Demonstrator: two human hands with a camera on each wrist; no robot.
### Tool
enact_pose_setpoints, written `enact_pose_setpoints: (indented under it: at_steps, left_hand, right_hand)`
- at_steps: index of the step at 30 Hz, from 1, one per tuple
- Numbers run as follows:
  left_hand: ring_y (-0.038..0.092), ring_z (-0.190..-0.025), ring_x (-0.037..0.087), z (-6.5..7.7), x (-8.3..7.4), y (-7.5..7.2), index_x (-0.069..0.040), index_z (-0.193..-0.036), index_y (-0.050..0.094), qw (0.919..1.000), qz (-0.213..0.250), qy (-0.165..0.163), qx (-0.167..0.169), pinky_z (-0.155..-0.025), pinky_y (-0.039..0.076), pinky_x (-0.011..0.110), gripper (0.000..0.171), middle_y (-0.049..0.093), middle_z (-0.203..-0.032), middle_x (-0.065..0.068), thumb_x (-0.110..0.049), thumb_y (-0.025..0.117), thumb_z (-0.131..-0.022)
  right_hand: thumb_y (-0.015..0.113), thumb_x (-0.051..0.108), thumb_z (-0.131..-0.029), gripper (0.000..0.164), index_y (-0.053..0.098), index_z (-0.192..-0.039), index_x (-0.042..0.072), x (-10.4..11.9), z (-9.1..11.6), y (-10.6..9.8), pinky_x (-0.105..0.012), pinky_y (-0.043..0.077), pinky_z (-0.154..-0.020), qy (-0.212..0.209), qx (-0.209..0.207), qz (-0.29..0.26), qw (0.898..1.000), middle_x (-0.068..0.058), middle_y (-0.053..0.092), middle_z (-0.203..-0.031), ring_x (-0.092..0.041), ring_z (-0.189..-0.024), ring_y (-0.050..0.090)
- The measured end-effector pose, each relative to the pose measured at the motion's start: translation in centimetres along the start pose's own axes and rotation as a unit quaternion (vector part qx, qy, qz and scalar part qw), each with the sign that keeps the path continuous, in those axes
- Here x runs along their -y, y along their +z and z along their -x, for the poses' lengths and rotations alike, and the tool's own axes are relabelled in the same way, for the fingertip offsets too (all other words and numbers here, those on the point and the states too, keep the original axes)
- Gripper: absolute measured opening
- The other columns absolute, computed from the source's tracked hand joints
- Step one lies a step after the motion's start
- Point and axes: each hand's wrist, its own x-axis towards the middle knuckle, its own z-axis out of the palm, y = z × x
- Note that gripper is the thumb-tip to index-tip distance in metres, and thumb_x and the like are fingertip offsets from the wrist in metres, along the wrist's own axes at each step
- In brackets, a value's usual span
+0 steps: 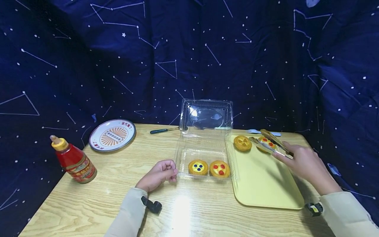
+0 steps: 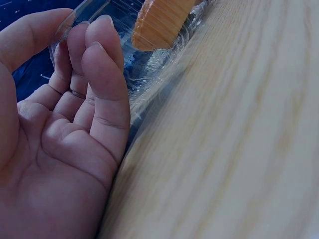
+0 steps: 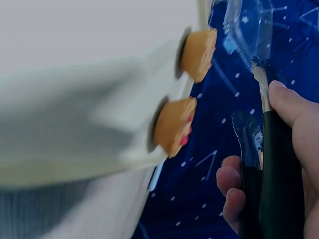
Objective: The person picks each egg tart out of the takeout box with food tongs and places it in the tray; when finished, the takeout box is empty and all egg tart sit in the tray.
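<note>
My left hand (image 1: 160, 174) pinches the near left corner of an open clear plastic container (image 1: 187, 153) between thumb and fingers. In that container sit a tart with blue dots (image 1: 198, 167) and a tart with red dots (image 1: 219, 169). My right hand (image 1: 306, 163) grips metal tongs (image 3: 281, 174) with black handles. In the head view their spread tips lie over another red-dotted tart (image 1: 265, 141) at the yellow tray's (image 1: 266, 184) far end. The right wrist view shows the tongs apart from that tart. A plain golden tart (image 1: 242, 143) stands left of it.
A red sauce bottle (image 1: 76, 163) with a yellow cap stands at the left, near a patterned plate (image 1: 112, 135). Behind the container lies a dark-handled tool (image 1: 160, 131). A pale fork (image 1: 260, 132) lies beyond the tray. The container's lid (image 1: 206, 117) stands raised near the curtain.
</note>
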Motion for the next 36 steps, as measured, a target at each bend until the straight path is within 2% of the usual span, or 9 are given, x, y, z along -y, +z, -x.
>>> enact_pose_setpoints:
  at_steps: [5,7,9,12,17,20,26,31,36]
  left_hand:
    - [0.061,-0.070,0.014,0.0,0.1,-0.1,-0.005,-0.087,0.053,1.0000,0.002,0.000,0.004,-0.065,0.053,0.025,0.012,0.059,-0.078,0.004,-0.008,0.059,-0.097]
    - [0.061,-0.070,0.014,0.1,0.1,-0.1,-0.005,-0.087,0.053,1.0000,0.000,0.000,0.004,-0.065,0.053,0.025,0.011,0.059,-0.077,0.004,-0.007,0.059,-0.097]
    - [0.060,-0.070,0.014,0.1,0.1,0.0,-0.005,-0.087,0.053,1.0000,0.000,-0.003,0.001,-0.065,0.053,0.025,0.011,0.059,-0.077,0.004,-0.008,0.060,-0.097]
    - [0.060,-0.070,0.015,0.0,0.1,0.0,-0.004,-0.088,0.053,1.0000,-0.002,-0.006,-0.002,-0.065,0.053,0.026,0.012,0.059,-0.078,0.005,-0.008,0.060,-0.097]
    - [0.061,-0.070,0.015,0.1,0.1,0.1,-0.003,-0.088,0.053,0.9999,-0.004,-0.010,-0.005,-0.064,0.052,0.025,0.012,0.058,-0.078,0.006,-0.008,0.060,-0.097]
    - [0.061,-0.070,0.016,0.1,0.1,0.1,-0.003,-0.088,0.053,0.9999,-0.001,-0.012,-0.004,-0.065,0.052,0.025,0.012,0.058,-0.078,0.006,-0.008,0.060,-0.097]
    - [0.060,-0.070,0.016,0.2,0.0,0.1,-0.003,-0.088,0.053,0.9999,0.002,-0.016,-0.005,-0.066,0.053,0.025,0.012,0.058,-0.078,0.005,-0.008,0.060,-0.096]
    - [0.060,-0.070,0.016,0.1,-0.1,0.1,-0.004,-0.087,0.053,0.9999,0.003,-0.014,-0.005,-0.067,0.053,0.026,0.012,0.058,-0.077,0.004,-0.008,0.060,-0.096]
    - [0.060,-0.070,0.016,0.1,-0.1,0.1,-0.006,-0.086,0.054,0.9999,-0.001,-0.012,-0.004,-0.066,0.053,0.026,0.012,0.059,-0.077,0.003,-0.007,0.059,-0.097]
  right_hand:
    - [0.067,0.052,-0.089,0.069,0.057,-0.135,0.002,2.0,0.0,-0.1,-0.065,0.046,-0.075,-0.046,-0.016,-0.008,0.999,-0.028,0.063,-0.120,-0.051,-0.102,0.060]
    - [0.069,0.052,-0.088,0.068,0.058,-0.135,0.004,2.7,-0.1,-0.1,-0.062,0.048,-0.071,-0.069,-0.017,-0.008,0.997,-0.025,0.065,-0.117,-0.043,-0.091,0.065]
    - [0.070,0.052,-0.088,0.067,0.059,-0.136,0.006,3.4,-0.2,0.1,-0.059,0.049,-0.070,-0.090,-0.015,-0.008,0.996,-0.022,0.066,-0.118,-0.036,-0.088,0.066]
    - [0.070,0.053,-0.087,0.067,0.059,-0.136,0.008,4.5,-0.4,0.3,-0.051,0.050,-0.065,-0.117,-0.009,-0.007,0.993,-0.015,0.068,-0.114,-0.021,-0.076,0.061]
    - [0.069,0.052,-0.088,0.065,0.059,-0.136,0.009,6.1,-0.6,0.7,-0.039,0.047,-0.060,-0.149,0.000,-0.009,0.989,-0.005,0.067,-0.101,-0.006,-0.066,0.052]
    - [0.067,0.053,-0.089,0.066,0.056,-0.139,0.009,6.9,-0.6,0.9,-0.042,0.050,-0.064,-0.157,0.013,-0.008,0.988,-0.006,0.066,-0.103,-0.007,-0.068,0.055]
    - [0.063,0.054,-0.092,0.067,0.055,-0.140,0.008,8.5,-0.6,1.5,-0.056,0.053,-0.079,-0.175,0.041,-0.018,0.984,-0.020,0.063,-0.124,-0.027,-0.091,0.068]
    - [0.066,0.049,-0.091,0.061,0.058,-0.137,0.010,9.6,-0.9,2.1,-0.054,0.052,-0.086,-0.228,0.035,-0.016,0.973,-0.013,0.064,-0.125,-0.033,-0.109,0.063]
    - [0.070,0.046,-0.089,0.056,0.062,-0.134,0.012,10.5,-1.0,2.6,-0.048,0.055,-0.077,-0.258,0.024,-0.005,0.966,-0.005,0.067,-0.117,-0.025,-0.103,0.065]
